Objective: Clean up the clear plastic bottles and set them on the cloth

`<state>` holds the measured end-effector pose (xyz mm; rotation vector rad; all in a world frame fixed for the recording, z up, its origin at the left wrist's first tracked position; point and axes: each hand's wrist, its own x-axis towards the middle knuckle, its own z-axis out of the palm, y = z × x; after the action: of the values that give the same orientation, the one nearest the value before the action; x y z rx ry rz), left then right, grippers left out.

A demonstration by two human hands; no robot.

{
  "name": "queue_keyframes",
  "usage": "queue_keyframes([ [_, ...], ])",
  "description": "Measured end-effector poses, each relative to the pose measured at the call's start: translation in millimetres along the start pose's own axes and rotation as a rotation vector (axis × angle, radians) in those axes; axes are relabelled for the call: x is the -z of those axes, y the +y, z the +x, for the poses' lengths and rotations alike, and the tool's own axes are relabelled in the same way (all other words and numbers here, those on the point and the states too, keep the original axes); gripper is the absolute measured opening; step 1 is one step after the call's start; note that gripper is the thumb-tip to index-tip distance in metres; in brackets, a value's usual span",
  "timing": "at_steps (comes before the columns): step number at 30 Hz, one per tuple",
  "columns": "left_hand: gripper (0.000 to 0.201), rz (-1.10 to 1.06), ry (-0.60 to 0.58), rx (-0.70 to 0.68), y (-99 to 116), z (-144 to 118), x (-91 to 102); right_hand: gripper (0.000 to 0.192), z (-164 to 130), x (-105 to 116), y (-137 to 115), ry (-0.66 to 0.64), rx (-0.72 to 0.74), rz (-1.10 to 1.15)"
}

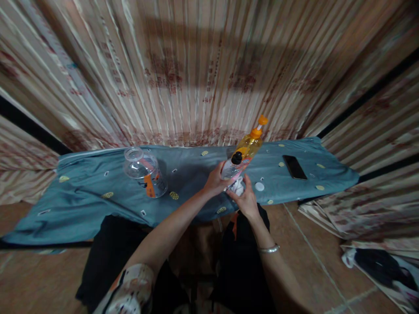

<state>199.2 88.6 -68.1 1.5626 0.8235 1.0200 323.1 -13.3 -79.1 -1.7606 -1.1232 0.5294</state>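
Note:
My left hand (pixel 216 179) is closed around a small clear bottle (pixel 230 170) with a black cap, which leans up to the right. My right hand (pixel 247 198) pinches a crumpled white cloth or tissue (pixel 238 186) against the lower side of that bottle. Behind it stands a yellow pump bottle (pixel 249 146) with an orange top, partly hidden by the small bottle. A round white lid (pixel 259 186) lies just right of my right hand.
A large clear plastic jar (pixel 157 185) with an orange label stands on the left of the teal patterned cloth (pixel 190 174). At the right lies a dark phone (pixel 294 167). A pleated curtain (pixel 196 78) hangs behind, with black bars at both sides.

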Motion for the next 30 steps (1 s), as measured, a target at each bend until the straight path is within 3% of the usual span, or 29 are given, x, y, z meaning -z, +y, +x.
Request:
queue_keyframes([
  [4,0.065,-0.018,-0.021,-0.005,-3,18,-34.1,0.111,15,1,6,0.044,-0.018,-0.129],
  [9,0.063,-0.035,-0.08,0.002,-5,34,-59.1,0.094,29,6,10,0.118,-0.091,-0.314],
  [14,0.062,-0.016,-0.108,0.021,-4,40,-62.9,0.083,40,5,12,0.163,-0.084,-0.398],
  [19,0.079,0.017,-0.075,0.051,-10,37,-66.1,0.074,49,2,13,0.162,-0.091,-0.381],
  [30,0.072,-0.02,-0.047,0.089,-35,26,-63.6,0.09,60,0,24,0.188,-0.108,-0.302],
])
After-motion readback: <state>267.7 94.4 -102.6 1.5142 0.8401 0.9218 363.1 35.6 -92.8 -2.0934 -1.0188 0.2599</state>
